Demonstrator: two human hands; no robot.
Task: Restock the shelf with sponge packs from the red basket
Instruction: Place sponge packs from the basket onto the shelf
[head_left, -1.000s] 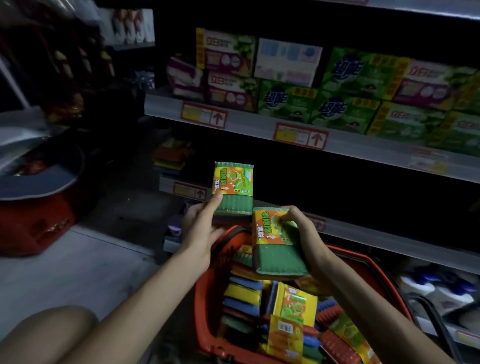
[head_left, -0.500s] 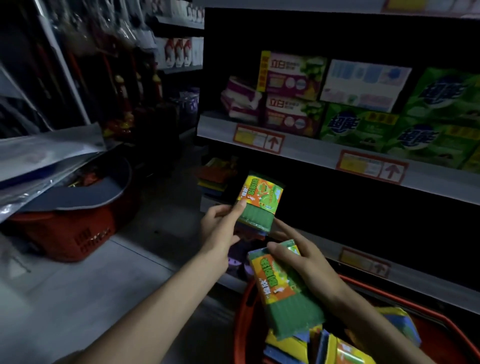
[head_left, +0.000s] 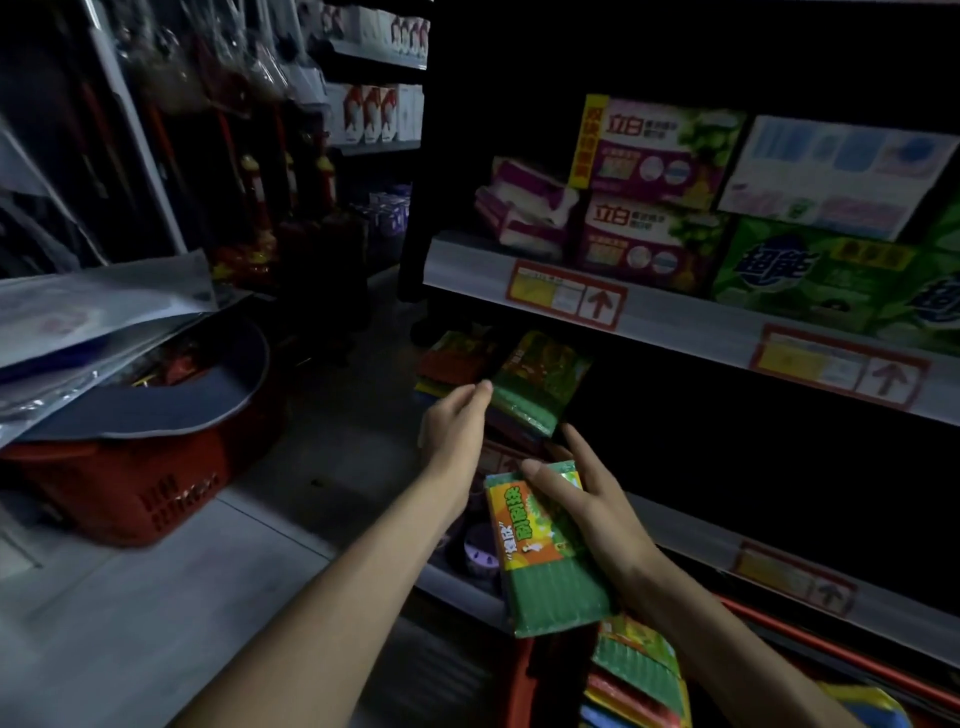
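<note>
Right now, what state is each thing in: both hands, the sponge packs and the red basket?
left hand, holding the first sponge pack by its edge.
first sponge pack, tilted, at the dim lower shelf, not yet let go.
right hand, gripping the second sponge pack from above.
second sponge pack, held in the air, not shelved.
red basket, holds more packs.
shelf stack, a few packs lying flat.

The near pack (head_left: 550, 561) is ribbed green with an orange-and-yellow label. The far pack (head_left: 535, 384) looks alike but dimmer. The basket (head_left: 525, 675) is red. The pale grey shelf (head_left: 691, 332) carries red-bordered yellow-and-white tags (head_left: 566, 296), with purple boxes (head_left: 649, 156) and green boxes (head_left: 810, 270) above.
</note>
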